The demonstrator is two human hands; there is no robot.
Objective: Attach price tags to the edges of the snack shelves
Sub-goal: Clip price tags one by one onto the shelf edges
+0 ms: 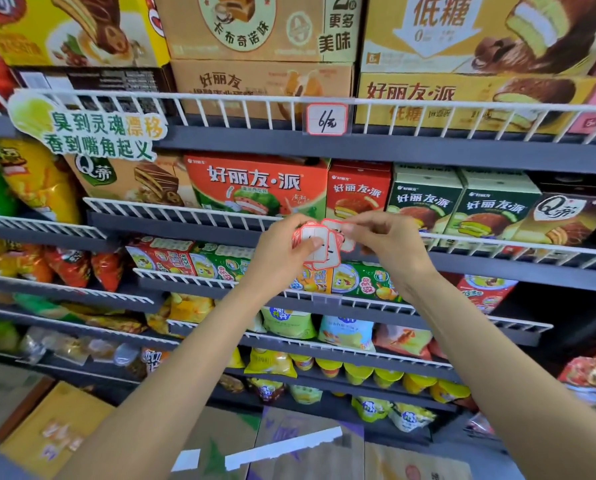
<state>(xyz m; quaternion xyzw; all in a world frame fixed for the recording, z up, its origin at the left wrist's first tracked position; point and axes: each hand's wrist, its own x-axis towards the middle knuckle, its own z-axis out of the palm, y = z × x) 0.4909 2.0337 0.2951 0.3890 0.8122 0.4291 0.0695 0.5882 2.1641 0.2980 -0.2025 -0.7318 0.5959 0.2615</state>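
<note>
My left hand (pixel 282 249) grips a fanned stack of red-bordered white price tags (pixel 319 249) in front of the second shelf's white wire rail (pixel 185 211). My right hand (pixel 383 240) pinches the top edge of one tag at the back of the stack. One handwritten price tag (pixel 327 119) hangs on the upper shelf's wire rail (pixel 220 98), below the cardboard-coloured pie boxes.
Red and green pie boxes (pixel 258 188) stand behind the second rail. Lower shelves carry snack bags and cups (pixel 355 332). A green promotional sign (pixel 92 128) is fixed at the upper left. Cardboard boxes (pixel 57 427) lie on the floor below.
</note>
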